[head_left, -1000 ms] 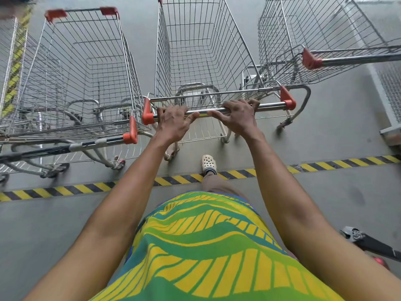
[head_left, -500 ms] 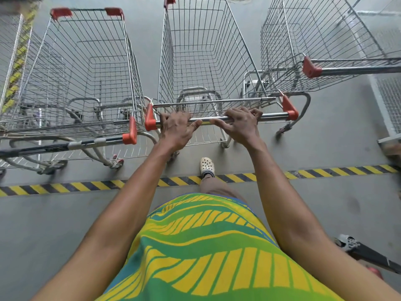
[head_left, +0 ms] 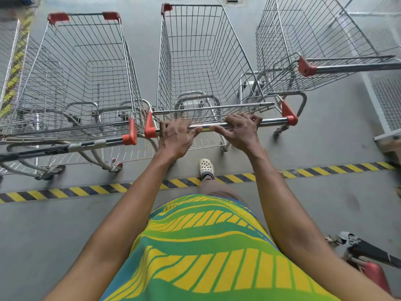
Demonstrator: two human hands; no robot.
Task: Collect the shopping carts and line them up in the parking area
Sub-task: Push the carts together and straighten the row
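Note:
Three wire shopping carts with orange corner caps stand side by side beyond a yellow-black floor stripe (head_left: 65,192). The middle cart (head_left: 201,61) has a chrome handle bar (head_left: 273,122), and both hands are on it. My left hand (head_left: 175,137) grips the bar near its left orange end. My right hand (head_left: 238,131) grips the bar a little right of centre. The left cart (head_left: 86,72) stands close beside the middle one, their handle ends almost touching. The right cart (head_left: 314,40) sits a bit farther forward.
Part of another cart (head_left: 8,83) shows at the far left edge. A white mesh panel (head_left: 386,101) lies on the floor at the right. A dark tool with a red part (head_left: 368,257) lies at the lower right. My shoe (head_left: 206,168) stands on the stripe.
The middle cart sits lower and nearer in view than a second ago, with both hands still gripping its handle bar. The neighbouring carts have not moved.

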